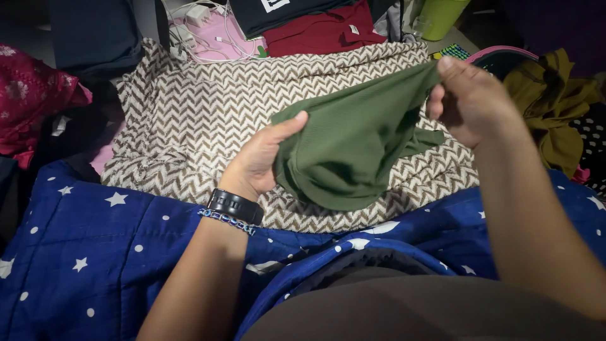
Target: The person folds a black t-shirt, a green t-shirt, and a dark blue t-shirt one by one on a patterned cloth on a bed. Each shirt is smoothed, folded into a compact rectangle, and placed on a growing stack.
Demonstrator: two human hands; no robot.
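A small white label (354, 29) sits on the red garment (322, 35); a white square patch (274, 4) marks the dark garment (278, 16) behind.

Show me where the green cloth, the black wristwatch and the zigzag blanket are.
green cloth (347, 148), head view, middle of the hanging fabric
black wristwatch (235, 206), head view, band on the left wrist
zigzag blanket (189, 120), head view, bare patterned area

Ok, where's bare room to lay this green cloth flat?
The zigzag blanket is bare left of the left hand, and the starry quilt below. Crowded along the top: chargers, red garment; olive clothing at right.
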